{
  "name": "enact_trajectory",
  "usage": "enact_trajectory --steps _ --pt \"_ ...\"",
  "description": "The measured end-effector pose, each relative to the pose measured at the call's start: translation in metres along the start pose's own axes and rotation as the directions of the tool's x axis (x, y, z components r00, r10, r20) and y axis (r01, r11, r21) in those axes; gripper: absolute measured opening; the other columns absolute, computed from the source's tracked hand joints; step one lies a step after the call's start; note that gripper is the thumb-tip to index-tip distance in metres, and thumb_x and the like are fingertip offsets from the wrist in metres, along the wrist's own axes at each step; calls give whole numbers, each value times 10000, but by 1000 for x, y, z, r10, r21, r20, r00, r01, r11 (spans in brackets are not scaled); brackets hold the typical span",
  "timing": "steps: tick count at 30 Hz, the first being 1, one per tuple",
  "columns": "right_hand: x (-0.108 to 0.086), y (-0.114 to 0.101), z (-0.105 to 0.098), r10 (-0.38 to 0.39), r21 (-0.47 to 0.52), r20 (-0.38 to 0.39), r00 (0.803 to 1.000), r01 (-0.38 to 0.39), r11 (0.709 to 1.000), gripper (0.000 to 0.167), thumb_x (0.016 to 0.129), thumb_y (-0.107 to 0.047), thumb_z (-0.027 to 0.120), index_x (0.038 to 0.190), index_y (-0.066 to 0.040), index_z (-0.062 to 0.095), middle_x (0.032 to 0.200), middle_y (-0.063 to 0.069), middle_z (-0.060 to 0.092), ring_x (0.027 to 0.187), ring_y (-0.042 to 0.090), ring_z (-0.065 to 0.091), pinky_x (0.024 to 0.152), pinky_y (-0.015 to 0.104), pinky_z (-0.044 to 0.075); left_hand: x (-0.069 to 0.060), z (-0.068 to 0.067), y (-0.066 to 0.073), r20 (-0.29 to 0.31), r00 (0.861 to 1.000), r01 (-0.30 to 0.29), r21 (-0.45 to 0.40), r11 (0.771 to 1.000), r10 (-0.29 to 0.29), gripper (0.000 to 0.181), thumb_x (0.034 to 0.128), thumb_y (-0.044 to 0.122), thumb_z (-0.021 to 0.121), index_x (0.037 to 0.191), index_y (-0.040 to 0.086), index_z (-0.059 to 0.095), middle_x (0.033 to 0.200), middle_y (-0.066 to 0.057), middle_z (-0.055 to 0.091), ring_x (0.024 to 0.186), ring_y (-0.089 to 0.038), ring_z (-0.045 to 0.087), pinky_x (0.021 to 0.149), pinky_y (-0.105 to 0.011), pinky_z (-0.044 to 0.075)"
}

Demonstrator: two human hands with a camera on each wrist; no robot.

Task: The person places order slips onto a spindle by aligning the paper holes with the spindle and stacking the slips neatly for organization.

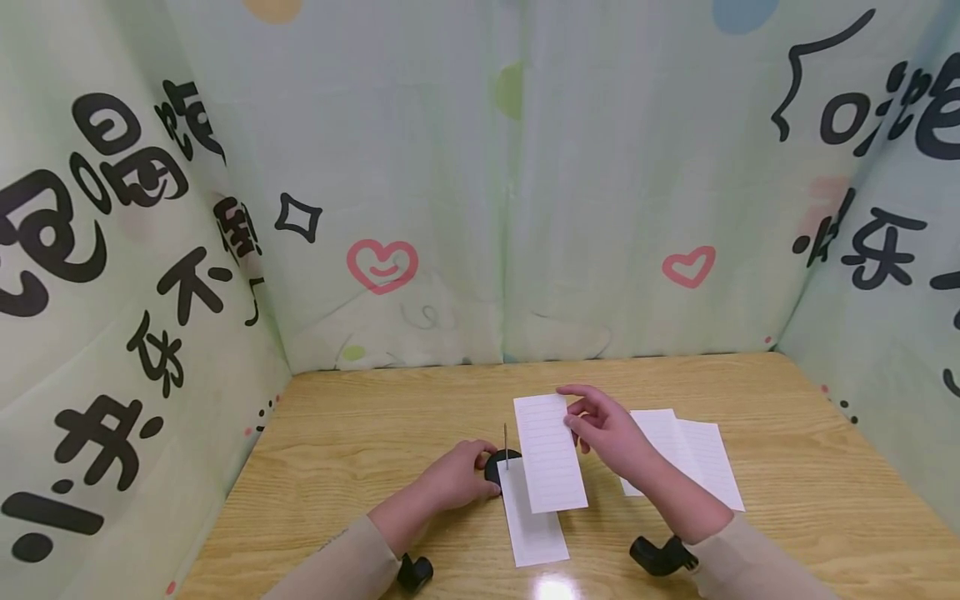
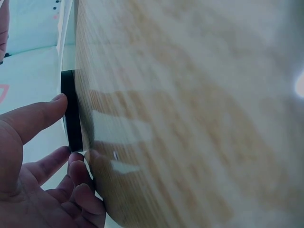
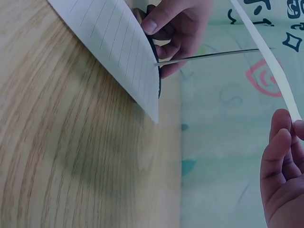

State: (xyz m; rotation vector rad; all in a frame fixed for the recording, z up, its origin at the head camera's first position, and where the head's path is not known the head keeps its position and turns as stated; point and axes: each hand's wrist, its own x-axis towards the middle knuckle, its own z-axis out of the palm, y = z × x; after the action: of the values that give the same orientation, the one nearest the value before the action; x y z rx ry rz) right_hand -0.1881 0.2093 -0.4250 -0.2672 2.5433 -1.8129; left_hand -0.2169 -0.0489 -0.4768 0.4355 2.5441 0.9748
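Note:
A paper spike stands on the table, its round black base (image 1: 492,469) low and its thin metal rod (image 1: 506,437) upright. My left hand (image 1: 456,477) grips the base's left edge between thumb and fingers; the left wrist view shows the thumb on the base's rim (image 2: 72,116). One lined paper slip (image 1: 534,537) lies over the base, and the rod rises through its far end in the right wrist view. Above it, my right hand (image 1: 611,433) pinches the right edge of another lined slip (image 1: 553,458). That slip is apart from the rod's tip in the right wrist view.
To the right, overlapping lined slips (image 1: 708,458) lie on the wooden table (image 1: 360,433). Printed curtains (image 1: 450,167) rise behind the table and on both sides. Black wrist cameras (image 1: 663,556) jut inward from both sleeves.

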Motion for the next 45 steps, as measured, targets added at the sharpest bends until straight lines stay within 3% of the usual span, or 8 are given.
enact_trajectory --steps 6,13,23,30,34,40,45 --pt "-2 -5 4 -24 17 15 1000 23 1000 404 987 -51 587 1382 -88 512 1024 158 562 701 218 572 609 346 520 -2 -1 2 0 1000 -2 -1 1000 2 526 827 211 818 1291 129 586 1097 -58 555 945 -232 531 913 -448 475" --pt "-2 -7 10 -44 26 31 999 44 999 396 985 -53 592 1372 -100 523 1014 149 566 724 343 577 605 349 523 -2 -2 2 3 1000 -9 4 1000 9 525 832 197 812 1297 118 580 1100 -63 556 948 -231 533 920 -454 468" --pt "-2 -9 15 -56 27 42 998 55 998 392 985 -34 582 1368 -93 523 987 143 577 735 404 570 587 323 513 -3 -4 0 -2 999 -38 1 999 38 507 859 211 781 1304 91 569 1060 -58 571 928 -222 538 890 -449 459" --pt "-1 -8 18 -57 5 51 997 57 998 384 982 -46 591 1358 -90 528 993 150 587 732 391 577 593 343 518 -5 -12 -3 -66 997 -47 -47 998 44 393 938 310 686 1282 135 610 1016 11 574 865 -189 542 728 -372 464" --pt "0 -7 19 -51 -2 53 997 51 999 385 982 -48 592 1358 -105 533 990 140 584 721 364 578 602 377 525 -6 -21 -3 -111 991 -80 -76 994 71 352 971 311 644 1270 126 620 1011 20 584 823 -181 558 661 -342 471" --pt "0 -7 21 -50 -3 57 997 51 999 391 982 -49 595 1364 -93 528 991 141 582 699 262 578 596 351 519 -12 -36 7 -184 979 -119 -155 981 90 330 1018 349 559 1261 138 635 1059 39 606 903 -176 569 703 -351 485" --pt "-1 -9 22 -63 10 56 996 62 998 394 977 -44 600 1363 -65 524 998 157 584 694 249 573 582 323 506 -18 -44 21 -228 969 -155 -268 951 94 327 1032 397 512 1221 169 649 1083 -14 640 899 -192 607 749 -366 490"
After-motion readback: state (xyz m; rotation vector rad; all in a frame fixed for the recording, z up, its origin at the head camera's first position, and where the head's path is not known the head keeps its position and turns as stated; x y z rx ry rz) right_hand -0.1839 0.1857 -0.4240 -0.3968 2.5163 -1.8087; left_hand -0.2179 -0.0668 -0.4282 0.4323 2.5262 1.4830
